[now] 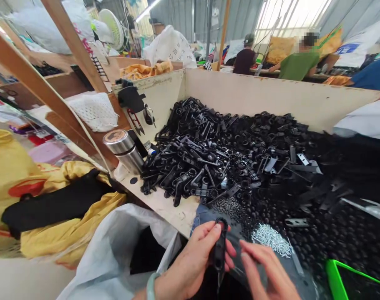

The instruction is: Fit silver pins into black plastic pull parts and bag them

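Observation:
My left hand (197,258) is closed around a long black plastic part (220,246) with a round ring at its upper end. The part stands roughly upright between thumb and fingers. Just to its right is my right hand (268,271), apart from the part, its thumb and forefinger stretched out and nothing visible between them. A pile of small silver screws (271,239) lies beyond the right hand. Past the left hand, a heap of tiny dark metal pieces (229,206) rests on dark cloth. A large heap of similar black plastic parts (190,166) covers the bench behind.
Small round black pieces (333,233) spread across the right side, beside a bright green-rimmed container (336,275). A steel thermos (122,151) stands at the left edge, near hanging thread snips (135,121). An open white sack (114,246) is below left. Several people work beyond the wooden wall (271,93).

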A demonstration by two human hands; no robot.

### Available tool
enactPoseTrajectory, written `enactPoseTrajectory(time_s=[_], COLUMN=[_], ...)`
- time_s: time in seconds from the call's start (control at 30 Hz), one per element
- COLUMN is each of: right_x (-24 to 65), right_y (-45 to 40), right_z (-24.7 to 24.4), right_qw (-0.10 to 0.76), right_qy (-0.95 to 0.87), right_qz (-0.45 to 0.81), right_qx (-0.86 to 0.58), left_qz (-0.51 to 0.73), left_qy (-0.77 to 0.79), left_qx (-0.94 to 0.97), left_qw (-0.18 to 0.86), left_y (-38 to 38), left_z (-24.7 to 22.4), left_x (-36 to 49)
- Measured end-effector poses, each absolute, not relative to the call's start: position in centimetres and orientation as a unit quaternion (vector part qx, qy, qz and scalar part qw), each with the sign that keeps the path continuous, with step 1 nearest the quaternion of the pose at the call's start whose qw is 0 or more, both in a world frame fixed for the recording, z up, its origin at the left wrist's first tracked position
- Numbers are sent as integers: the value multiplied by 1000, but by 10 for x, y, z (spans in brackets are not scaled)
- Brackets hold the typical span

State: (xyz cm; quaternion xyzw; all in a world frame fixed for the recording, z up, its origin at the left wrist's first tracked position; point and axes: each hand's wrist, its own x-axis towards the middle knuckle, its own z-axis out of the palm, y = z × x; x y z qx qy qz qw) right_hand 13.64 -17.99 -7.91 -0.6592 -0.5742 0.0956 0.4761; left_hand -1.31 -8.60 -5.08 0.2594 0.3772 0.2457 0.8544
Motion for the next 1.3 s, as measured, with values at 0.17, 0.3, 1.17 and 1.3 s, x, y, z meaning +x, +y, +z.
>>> enactPoseTrajectory(time_s=[0.17,0.3,1.17,1.3], right_x=[150,153,180,182], right_y=[-152,-137,-126,-127], right_z=[-66,-64,-41,-41], right_qw=[481,454,261,221], right_qy=[-503,-544,-813,-829], right_qz=[219,306,189,216], right_qx=[-684,-636,-484,-466], left_qz=[226,204,132,114], left_qy=[352,356,347,339], left_qx=[277,295,372,340], left_qw=[865,863,851,870], left_y=[-86,-88,-86,-85], left_z=[-52,-52,-49,-54], left_x=[-14,-16,-19,-20])
